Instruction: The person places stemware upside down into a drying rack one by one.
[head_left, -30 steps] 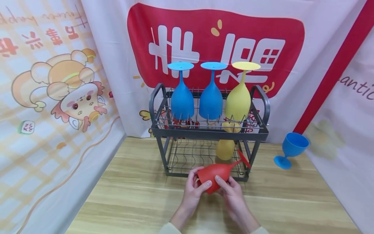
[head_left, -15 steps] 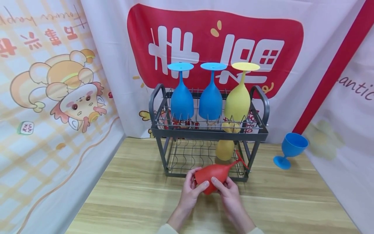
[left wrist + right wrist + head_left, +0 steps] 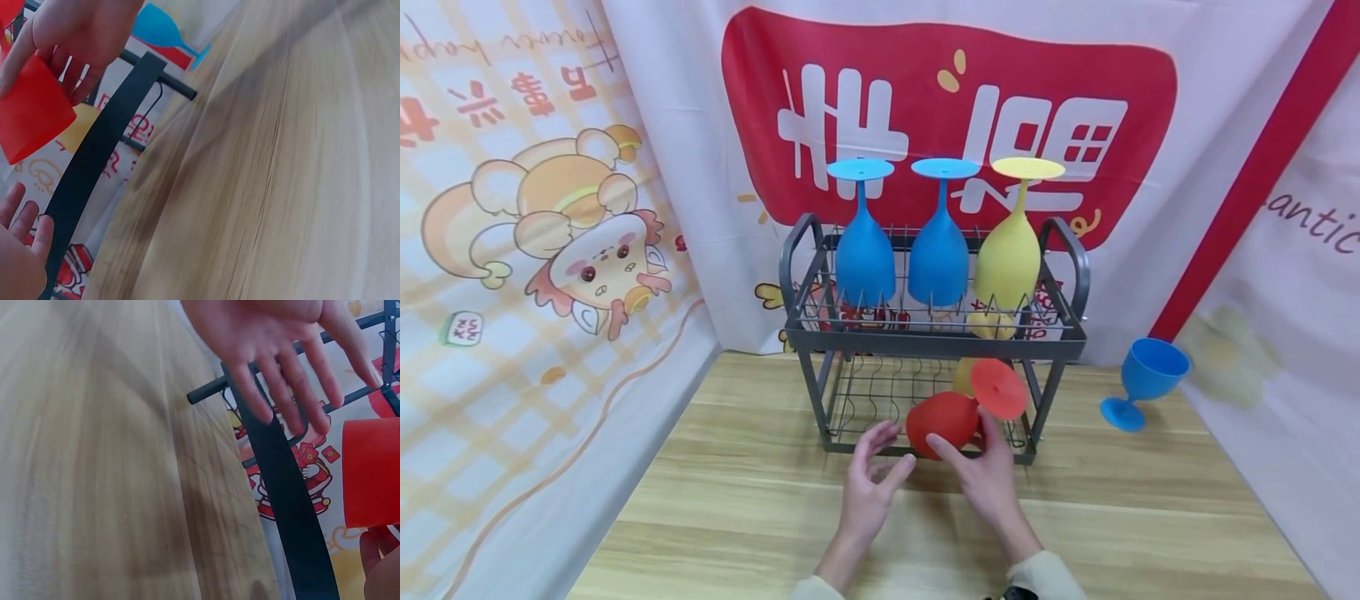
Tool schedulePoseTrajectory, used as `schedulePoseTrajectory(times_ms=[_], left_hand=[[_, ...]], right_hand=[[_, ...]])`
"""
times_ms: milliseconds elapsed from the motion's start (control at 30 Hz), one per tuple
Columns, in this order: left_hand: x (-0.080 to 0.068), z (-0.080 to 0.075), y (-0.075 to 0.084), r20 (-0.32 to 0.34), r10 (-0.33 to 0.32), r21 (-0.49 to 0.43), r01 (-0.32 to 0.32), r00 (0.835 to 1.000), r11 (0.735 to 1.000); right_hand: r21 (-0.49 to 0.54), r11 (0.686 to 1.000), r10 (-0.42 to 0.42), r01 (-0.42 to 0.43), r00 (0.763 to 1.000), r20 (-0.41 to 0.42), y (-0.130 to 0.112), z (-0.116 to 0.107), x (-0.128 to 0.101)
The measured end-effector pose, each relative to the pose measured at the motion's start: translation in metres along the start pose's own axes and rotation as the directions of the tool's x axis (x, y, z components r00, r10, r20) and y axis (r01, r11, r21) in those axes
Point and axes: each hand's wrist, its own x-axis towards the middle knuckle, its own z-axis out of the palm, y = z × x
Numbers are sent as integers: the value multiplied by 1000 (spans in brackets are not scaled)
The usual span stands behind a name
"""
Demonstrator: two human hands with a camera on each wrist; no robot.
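Head view, with both wrist views. The red soft-plastic goblet (image 3: 951, 419) was held in front of the lower tier of the dark grey two-tier wire dish rack (image 3: 934, 337), above the light wooden tabletop (image 3: 775, 508). Its bowl pointed down and to the left, while its round red foot (image 3: 998, 388) was tipped up and to the right, facing the camera.

The right hand (image 3: 987, 479) gripped the goblet from below and behind, thumb on the front of the bowl and fingers curled round its far side. The left wrist view showed this hand's fingers (image 3: 62, 37) wrapped over the top of the red bowl (image 3: 28, 109).

The left hand (image 3: 867, 492) was just beside the goblet on its left, apart from it, with fingers spread and relaxed and nothing in them. The right wrist view showed the same open palm (image 3: 275, 337) with straight fingers, clear of the red bowl's rim (image 3: 372, 472).

On the rack's upper tier stood two blue goblets (image 3: 865, 237) (image 3: 938, 237) and one yellow goblet (image 3: 1009, 242), all upside down with feet uppermost. A second yellow goblet (image 3: 964, 377) was partly hidden behind the red one on the lower tier. A further blue goblet (image 3: 1142, 379) stood tilted on the table, well apart to the right, against the printed cloth backdrop (image 3: 947, 108).
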Motion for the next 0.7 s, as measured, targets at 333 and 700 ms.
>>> schedulePoseTrajectory(times_ms=[333,700], left_hand=[[2,-31,2,-327,41,119,-2,944,993],[29,-76,-13,-438,-56,178,148,897,973]], right_hand=[[-91,994,-57,61,997,45,6,19,20],[-66,997,-40,44,998,55,11,26,33]])
